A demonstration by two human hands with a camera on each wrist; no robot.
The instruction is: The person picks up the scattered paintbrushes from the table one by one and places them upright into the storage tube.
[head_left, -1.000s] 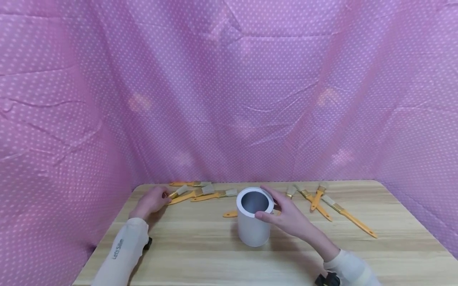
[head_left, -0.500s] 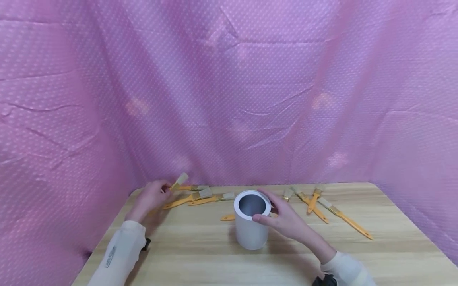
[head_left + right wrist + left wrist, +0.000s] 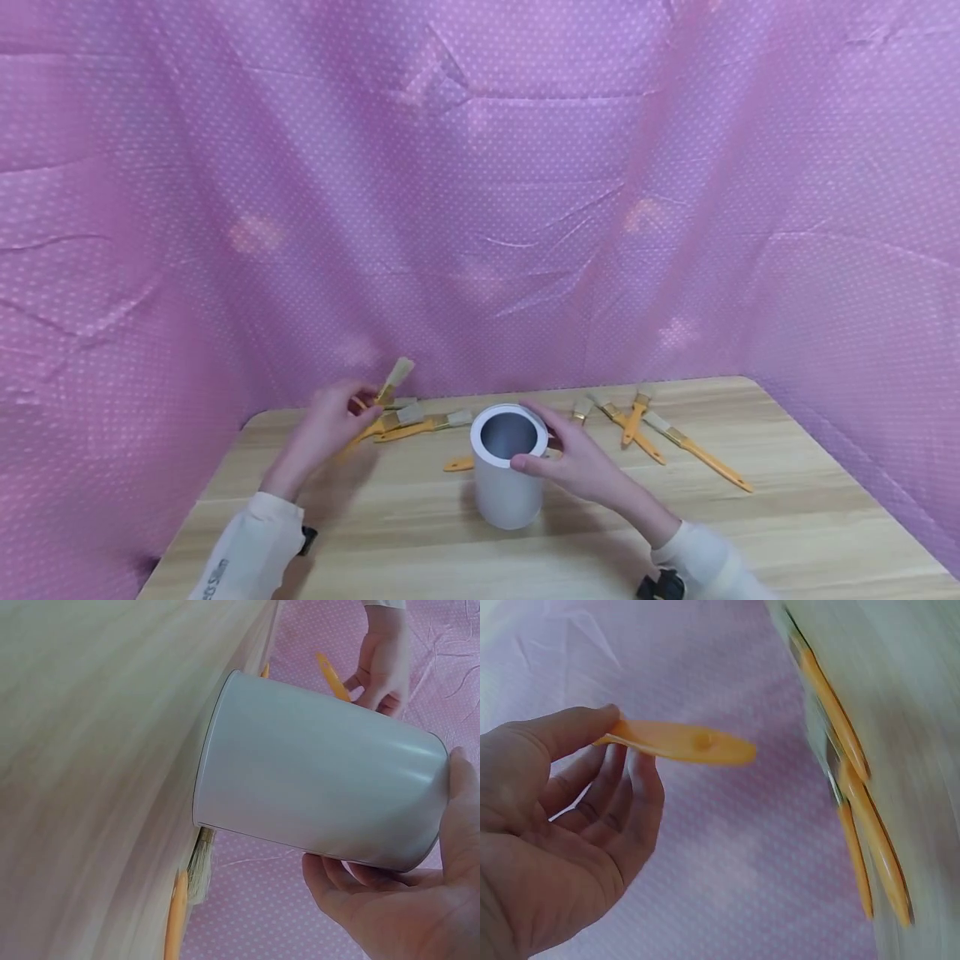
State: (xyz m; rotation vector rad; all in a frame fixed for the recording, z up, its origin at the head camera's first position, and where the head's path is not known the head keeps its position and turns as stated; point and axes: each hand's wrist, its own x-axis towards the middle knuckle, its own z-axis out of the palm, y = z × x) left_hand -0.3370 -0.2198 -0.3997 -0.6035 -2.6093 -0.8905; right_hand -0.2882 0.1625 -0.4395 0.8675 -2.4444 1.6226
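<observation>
My left hand (image 3: 330, 429) pinches a paintbrush (image 3: 397, 375) between thumb and fingertips, raised above the table with its pale bristles pointing up. Its orange handle (image 3: 697, 745) sticks out past the fingertips in the left wrist view. A white can (image 3: 508, 496) with a grey inside stands upright on the table, its mouth facing up. My right hand (image 3: 577, 462) holds this can from the right, thumb at the rim and fingers around the far side. Behind the can lies another paintbrush (image 3: 457, 463), mostly hidden by it.
Flat paintbrushes (image 3: 408, 429) lie at the back left of the wooden table (image 3: 420, 550). Several more, including a long-handled paintbrush (image 3: 708, 458), lie at the back right, some crossing. A pink dotted curtain (image 3: 480, 208) surrounds the back and sides.
The left hand has lifted the paintbrush off the table at the back left and carried it rightward. My right hand stays on the can. The whole head view has shifted somewhat.
</observation>
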